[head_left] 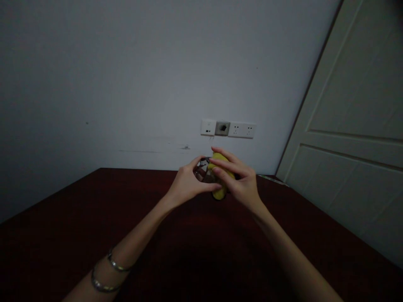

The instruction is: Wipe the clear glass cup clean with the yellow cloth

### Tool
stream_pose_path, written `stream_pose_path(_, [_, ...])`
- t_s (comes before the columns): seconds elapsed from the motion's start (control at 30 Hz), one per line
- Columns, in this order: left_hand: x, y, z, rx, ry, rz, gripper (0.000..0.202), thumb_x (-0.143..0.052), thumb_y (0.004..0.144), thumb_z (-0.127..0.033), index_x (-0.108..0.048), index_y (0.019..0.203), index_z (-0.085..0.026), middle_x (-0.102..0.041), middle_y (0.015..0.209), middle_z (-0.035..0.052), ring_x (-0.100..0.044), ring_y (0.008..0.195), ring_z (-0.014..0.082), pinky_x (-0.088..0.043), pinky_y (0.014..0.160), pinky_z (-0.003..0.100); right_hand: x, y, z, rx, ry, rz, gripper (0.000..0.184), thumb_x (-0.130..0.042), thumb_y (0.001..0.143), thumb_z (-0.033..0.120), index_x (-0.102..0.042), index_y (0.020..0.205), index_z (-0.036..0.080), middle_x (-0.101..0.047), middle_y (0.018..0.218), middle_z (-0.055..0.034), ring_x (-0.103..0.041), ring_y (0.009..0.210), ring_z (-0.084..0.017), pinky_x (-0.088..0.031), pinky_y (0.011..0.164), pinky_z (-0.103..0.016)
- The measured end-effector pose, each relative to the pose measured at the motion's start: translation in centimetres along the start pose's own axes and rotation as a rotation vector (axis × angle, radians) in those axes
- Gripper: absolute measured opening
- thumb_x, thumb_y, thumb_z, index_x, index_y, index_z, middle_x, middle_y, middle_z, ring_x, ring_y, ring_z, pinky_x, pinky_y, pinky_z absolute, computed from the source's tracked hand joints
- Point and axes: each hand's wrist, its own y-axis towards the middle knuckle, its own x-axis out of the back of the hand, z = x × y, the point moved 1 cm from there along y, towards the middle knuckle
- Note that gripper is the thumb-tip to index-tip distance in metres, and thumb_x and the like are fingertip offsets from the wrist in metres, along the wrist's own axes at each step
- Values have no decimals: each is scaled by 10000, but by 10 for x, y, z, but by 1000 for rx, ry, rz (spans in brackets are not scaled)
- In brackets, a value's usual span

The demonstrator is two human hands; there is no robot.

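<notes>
The right hand's (244, 181) slightly parted fingers clasp a yellow cloth-like bundle (219, 194); just left, the left hand's (185, 181) wide-curved fingers hold a clear glassy object (202, 165). Both things are above a dark red table (94, 218), wall sockets (241, 130) on the far side.

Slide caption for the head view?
Left hand around a clear object, right hand gripping a yellow object, dark red surface below.

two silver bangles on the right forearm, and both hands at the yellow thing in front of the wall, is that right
Not quite: the head view shows the two silver bangles on the left forearm, not the right. The left hand and right hand are both at the yellow thing, in front of the wall.
</notes>
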Motion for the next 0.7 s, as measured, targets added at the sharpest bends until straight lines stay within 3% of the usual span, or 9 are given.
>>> stream_pose_path(0.13, [3, 1, -2, -17, 16, 3, 683, -773, 622, -251, -514, 1250, -177, -680, 976, 62, -648, 843, 208, -523, 705, 296, -2, -2, 6, 116, -20, 163, 303, -631, 818, 175, -691, 1052, 358, -609, 1280, 21, -480, 1281, -223, -368, 1097, -479])
stream_pose_path(0.3, [3, -1, 0, 6, 34, -4, 818, -825, 566, -358, -483, 1286, -172, -676, 1002, 76, -650, 870, 229, -533, 766, 357, 1, -2, -7, -43, 75, 0, 249, -623, 833, 222, -701, 1025, 360, -626, 1258, 13, -570, 1183, -203, -443, 1032, -450])
stream_pose_path(0.4, [0, -1, 3, 33, -62, 24, 856, -844, 532, -365, -483, 1282, -167, -666, 1067, 99, -648, 931, 243, -530, 826, 394, 6, 0, -15, -129, 149, -43, 218, -624, 836, 272, -703, 1021, 357, -635, 1246, 10, -583, 1166, -204, -459, 1012, -447])
stream_pose_path(0.6, [-1, 1, 3, 168, -341, 70, 920, -857, 504, -292, -445, 1302, -95, -615, 1170, 176, -640, 973, 256, -509, 876, 436, 16, 4, -5, -36, 117, 174, 223, -654, 813, 252, -710, 983, 385, -618, 1268, 41, -555, 1203, -219, -439, 1030, -470])
stream_pose_path(0.7, [-1, 0, 0, 194, -403, 92, 911, -868, 475, -269, -468, 1274, -90, -612, 1168, 173, -635, 983, 264, -495, 891, 448, 17, 3, -6, -31, 131, 163, 229, -649, 818, 255, -703, 1000, 384, -621, 1263, 41, -558, 1198, -216, -431, 1033, -476])
